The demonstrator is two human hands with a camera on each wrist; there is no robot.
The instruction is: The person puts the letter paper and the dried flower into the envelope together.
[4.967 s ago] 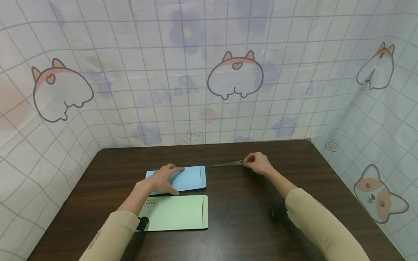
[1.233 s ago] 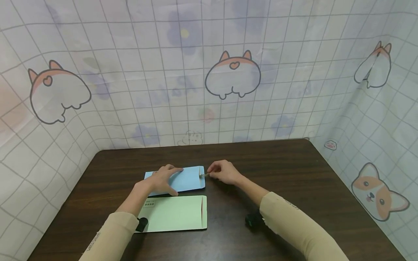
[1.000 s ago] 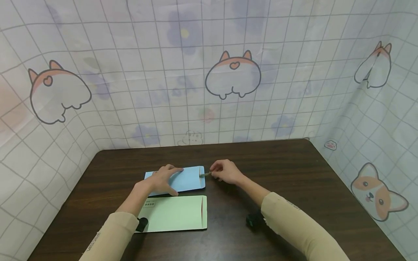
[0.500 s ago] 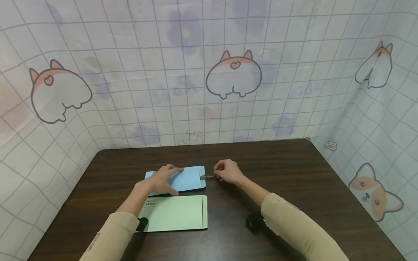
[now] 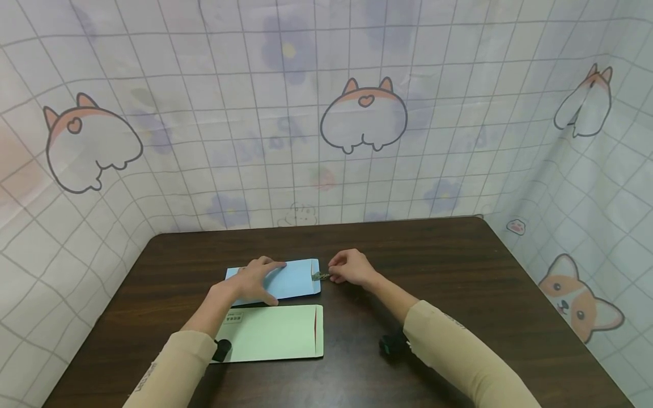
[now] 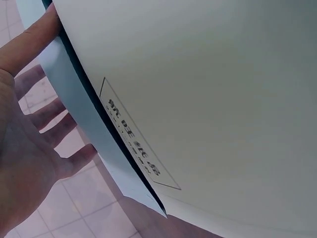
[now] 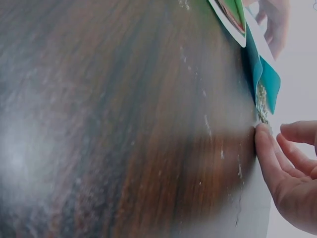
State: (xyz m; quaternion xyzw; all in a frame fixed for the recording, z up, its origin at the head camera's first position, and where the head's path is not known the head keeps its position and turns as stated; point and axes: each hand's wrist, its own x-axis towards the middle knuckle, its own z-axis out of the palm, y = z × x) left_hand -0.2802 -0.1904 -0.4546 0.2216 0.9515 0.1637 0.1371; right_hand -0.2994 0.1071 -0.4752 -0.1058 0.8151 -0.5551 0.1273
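In the head view my left hand [image 5: 251, 281] lies spread over the left part of a light blue envelope [image 5: 288, 280], holding it flat. The left wrist view shows the thumb along the blue envelope's near edge and the other fingers spread at its far edge. My right hand [image 5: 352, 268] is at the envelope's right end, fingertips at the outer end of a thin dried sprig [image 5: 320, 276]. The sprig enters the envelope's opening; its inner part is hidden. In the right wrist view the fingertips are right by the sprig [image 7: 262, 101], under the raised blue flap.
A pale green envelope [image 5: 272, 334] with a small printed box lies just nearer than the blue one, its opening also to the right. Both rest on a dark brown wooden table [image 5: 408, 243]. A printed, gridded cloth [image 5: 229, 141] hangs behind. Small black cameras sit at both wrists.
Five seconds ago the sprig lay wholly outside the envelope, held farther right; now most is inside. Over the last half second my right hand moved slightly left, leaving less sprig showing. Left hand unmoved.
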